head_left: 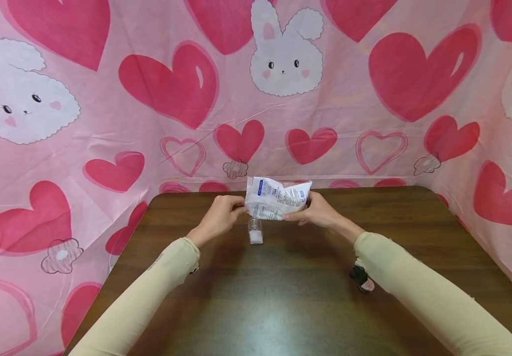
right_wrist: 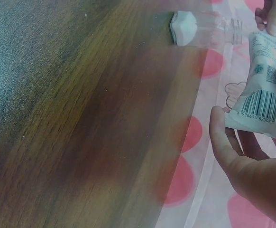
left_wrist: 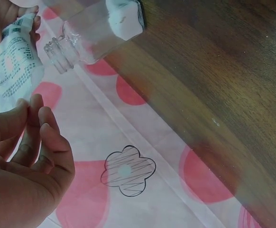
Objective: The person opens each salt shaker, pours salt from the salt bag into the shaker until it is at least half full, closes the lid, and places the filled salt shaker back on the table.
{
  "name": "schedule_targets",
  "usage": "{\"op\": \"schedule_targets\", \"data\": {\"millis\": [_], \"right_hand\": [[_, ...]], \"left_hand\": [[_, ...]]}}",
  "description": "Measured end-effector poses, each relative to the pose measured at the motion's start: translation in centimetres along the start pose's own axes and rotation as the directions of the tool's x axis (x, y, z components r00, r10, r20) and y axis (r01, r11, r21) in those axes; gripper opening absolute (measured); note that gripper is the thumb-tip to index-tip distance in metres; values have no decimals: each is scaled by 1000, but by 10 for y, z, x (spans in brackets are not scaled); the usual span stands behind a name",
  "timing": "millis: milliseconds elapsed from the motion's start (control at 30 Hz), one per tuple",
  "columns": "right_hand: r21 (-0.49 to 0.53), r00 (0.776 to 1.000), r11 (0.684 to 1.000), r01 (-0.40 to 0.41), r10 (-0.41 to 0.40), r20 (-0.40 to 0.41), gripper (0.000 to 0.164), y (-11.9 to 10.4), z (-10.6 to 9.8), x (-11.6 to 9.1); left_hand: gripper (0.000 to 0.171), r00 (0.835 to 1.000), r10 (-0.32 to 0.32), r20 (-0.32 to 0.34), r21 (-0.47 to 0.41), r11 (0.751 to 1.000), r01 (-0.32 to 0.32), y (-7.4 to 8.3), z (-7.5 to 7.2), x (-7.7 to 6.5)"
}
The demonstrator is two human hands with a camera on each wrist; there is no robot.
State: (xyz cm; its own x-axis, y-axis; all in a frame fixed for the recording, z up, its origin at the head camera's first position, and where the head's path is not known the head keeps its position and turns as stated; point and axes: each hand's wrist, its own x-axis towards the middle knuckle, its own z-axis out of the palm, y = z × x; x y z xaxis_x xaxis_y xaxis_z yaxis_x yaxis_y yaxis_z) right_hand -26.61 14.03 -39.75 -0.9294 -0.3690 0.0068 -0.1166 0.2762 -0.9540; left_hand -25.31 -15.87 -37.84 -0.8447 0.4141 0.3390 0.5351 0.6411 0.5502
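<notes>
Both hands hold a crumpled white printed pouch (head_left: 277, 198) over the far middle of the brown table (head_left: 282, 306). My left hand (head_left: 234, 207) pinches its left edge and my right hand (head_left: 299, 213) grips its right side. Under the pouch's lower left corner stands a small clear bottle (head_left: 256, 231) with white powder in its bottom and no lid on it. In the left wrist view the left hand (left_wrist: 31, 118) has curled fingers at the pouch (left_wrist: 12, 66), next to the bottle (left_wrist: 90, 38). The right wrist view shows the right hand (right_wrist: 244, 128) around the barcoded pouch (right_wrist: 266, 90) and the bottle (right_wrist: 209, 28).
A small black and pink object (head_left: 362, 278) lies on the table beside my right forearm. Pink cloth with hearts and rabbits (head_left: 282, 99) hangs behind the table and on both sides, close to its edges.
</notes>
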Motion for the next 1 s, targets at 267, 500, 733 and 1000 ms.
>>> {"op": "schedule_targets", "data": {"millis": [267,500,733,1000], "right_hand": [[1,1000,1000,-2,2,-2,52,0,0,0],[5,1000,1000,-1,1,-3,52,-1,0,0],[1,1000,1000,2,-2,1,52,-1,0,-1],[2,1000,1000,15,-15,3,50,-2,1,-1]], "left_hand": [[5,1000,1,-2,3,1000,-1,0,0,0],[6,1000,-4,-1,8,1000,4,0,0,0],[5,1000,-6,1,1,1000,6,0,0,-1],[6,1000,-8,-1,8,1000,8,1,1,-1]]}}
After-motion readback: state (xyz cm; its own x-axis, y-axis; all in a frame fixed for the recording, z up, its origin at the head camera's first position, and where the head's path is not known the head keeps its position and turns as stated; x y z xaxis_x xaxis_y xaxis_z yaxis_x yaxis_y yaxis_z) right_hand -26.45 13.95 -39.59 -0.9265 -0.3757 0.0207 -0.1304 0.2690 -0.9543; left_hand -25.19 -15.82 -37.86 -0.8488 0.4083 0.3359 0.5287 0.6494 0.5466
